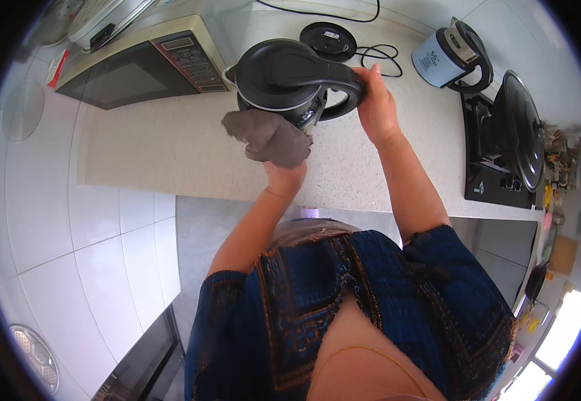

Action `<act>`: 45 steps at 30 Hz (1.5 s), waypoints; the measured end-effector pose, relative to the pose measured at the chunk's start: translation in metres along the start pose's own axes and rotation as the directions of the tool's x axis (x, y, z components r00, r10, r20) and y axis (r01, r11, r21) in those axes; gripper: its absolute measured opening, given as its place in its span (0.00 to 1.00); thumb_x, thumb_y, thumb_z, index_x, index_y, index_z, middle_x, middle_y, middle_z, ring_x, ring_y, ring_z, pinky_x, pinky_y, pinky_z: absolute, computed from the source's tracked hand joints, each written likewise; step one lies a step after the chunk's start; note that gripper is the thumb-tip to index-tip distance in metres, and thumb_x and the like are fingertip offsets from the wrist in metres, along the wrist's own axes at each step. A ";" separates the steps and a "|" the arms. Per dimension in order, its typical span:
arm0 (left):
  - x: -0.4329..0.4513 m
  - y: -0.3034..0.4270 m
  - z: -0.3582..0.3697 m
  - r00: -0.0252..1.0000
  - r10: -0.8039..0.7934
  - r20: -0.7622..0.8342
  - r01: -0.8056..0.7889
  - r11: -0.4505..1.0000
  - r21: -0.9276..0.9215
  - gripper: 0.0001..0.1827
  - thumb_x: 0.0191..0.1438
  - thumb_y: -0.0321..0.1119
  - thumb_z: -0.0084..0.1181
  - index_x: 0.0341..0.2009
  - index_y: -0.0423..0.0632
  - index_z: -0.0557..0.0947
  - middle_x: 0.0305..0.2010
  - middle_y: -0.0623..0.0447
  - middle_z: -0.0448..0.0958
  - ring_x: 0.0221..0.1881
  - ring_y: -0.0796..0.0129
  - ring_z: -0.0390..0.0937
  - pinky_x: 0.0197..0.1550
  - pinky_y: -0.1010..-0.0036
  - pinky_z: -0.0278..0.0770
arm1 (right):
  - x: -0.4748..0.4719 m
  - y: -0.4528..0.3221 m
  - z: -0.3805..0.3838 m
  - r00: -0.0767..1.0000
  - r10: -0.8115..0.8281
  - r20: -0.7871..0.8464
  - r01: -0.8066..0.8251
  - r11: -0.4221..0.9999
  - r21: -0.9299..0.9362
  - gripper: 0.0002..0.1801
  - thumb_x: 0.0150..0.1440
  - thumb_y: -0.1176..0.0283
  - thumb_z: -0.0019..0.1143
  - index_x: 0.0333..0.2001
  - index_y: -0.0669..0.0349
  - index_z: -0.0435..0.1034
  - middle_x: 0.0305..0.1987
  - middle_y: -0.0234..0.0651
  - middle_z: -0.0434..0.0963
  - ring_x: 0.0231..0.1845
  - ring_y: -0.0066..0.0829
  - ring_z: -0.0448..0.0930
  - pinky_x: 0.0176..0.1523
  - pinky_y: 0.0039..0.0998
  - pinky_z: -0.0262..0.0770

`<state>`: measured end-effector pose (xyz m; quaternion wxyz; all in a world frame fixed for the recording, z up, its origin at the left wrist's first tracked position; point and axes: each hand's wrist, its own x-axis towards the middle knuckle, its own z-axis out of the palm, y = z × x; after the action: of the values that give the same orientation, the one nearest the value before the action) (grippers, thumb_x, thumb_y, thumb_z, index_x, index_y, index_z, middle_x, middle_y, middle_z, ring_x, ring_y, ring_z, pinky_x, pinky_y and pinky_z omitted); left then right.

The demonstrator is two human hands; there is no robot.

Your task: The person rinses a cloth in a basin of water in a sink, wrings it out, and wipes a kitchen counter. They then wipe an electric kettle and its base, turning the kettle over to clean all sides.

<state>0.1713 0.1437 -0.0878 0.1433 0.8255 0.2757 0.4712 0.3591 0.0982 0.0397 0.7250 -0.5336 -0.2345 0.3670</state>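
A black-lidded electric kettle (280,70) is in front of me at the counter, its spout to the left and its handle to the right. My right hand (378,105) is at the outer side of that handle. Over the fingers of my left hand (285,175) lies a grey-brown cloth (270,138), bunched against the near side of the kettle body. The cloth hides those fingers. Behind the kettle sits a round black power base (328,41) with its cord (385,55) looped beside it.
At the left stands a microwave oven (145,67) with things on top. Back right is a light blue kettle (440,57) with a black handle. Further right, a lidded pan (516,130) rests on a black gas hob (496,183). The pale speckled counter (170,145) ends just before my body.
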 end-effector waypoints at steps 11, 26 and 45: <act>0.075 0.000 -0.029 0.633 0.433 0.642 -0.610 0.790 0.068 0.15 0.44 0.30 0.53 0.39 0.43 0.82 0.53 0.52 0.72 0.56 0.61 0.68 0.58 0.73 0.66 | 0.001 -0.003 -0.006 0.998 0.006 0.063 -0.004 0.999 -0.035 0.27 0.65 0.50 0.37 0.46 0.65 0.69 0.43 0.33 0.73 0.47 0.23 0.69 0.57 0.25 0.60; 0.076 -0.046 -0.080 0.769 0.544 0.336 -0.578 0.816 0.001 0.12 0.40 0.29 0.61 0.33 0.47 0.79 0.39 0.48 0.73 0.43 0.56 0.70 0.50 0.64 0.70 | -0.001 0.007 -0.004 1.000 -0.003 0.007 0.004 0.991 -0.132 0.31 0.64 0.47 0.34 0.46 0.65 0.71 0.43 0.34 0.74 0.48 0.24 0.67 0.58 0.25 0.57; 0.109 0.019 -0.121 0.700 0.048 0.713 0.619 0.458 -0.638 0.16 0.53 0.37 0.53 0.40 0.37 0.77 0.44 0.41 0.73 0.38 0.65 0.73 0.37 0.69 0.73 | -0.098 0.037 -0.010 0.993 0.085 0.077 -0.080 0.994 -0.070 0.24 0.64 0.51 0.40 0.45 0.63 0.69 0.39 0.34 0.74 0.41 0.26 0.73 0.51 0.31 0.70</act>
<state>0.1177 0.1896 0.0599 0.6948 0.6868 0.0876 0.1949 0.2958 0.0214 0.0066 0.6811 -0.5516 -0.2532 0.4096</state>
